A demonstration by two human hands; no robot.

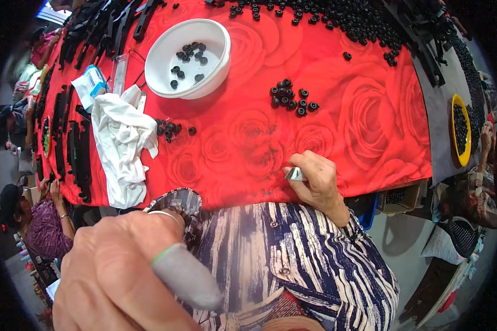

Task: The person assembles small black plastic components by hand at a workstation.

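My left hand (121, 265) is raised close to the camera at the lower left, large in the picture. Its fingers are bent and pressed together, and one wears a whitish finger cot (186, 276) with a green rim. Whatever lies under those fingers is hidden. At the table's near edge, my right hand (317, 185) pinches a small shiny metal blade (296, 174) between thumb and fingers. Beyond it on the red cloth (359, 132) sits a small group of round black parts (284, 94). A white bowl (221, 71) farther left holds several similar parts.
A crumpled white cloth (119, 143) lies at the left, with black parts (168, 129) beside it. Long black pieces (80, 160) line the left side. A big heap of black parts (353, 22) covers the far edge. A yellow tray (467, 149) and other people are at the sides.
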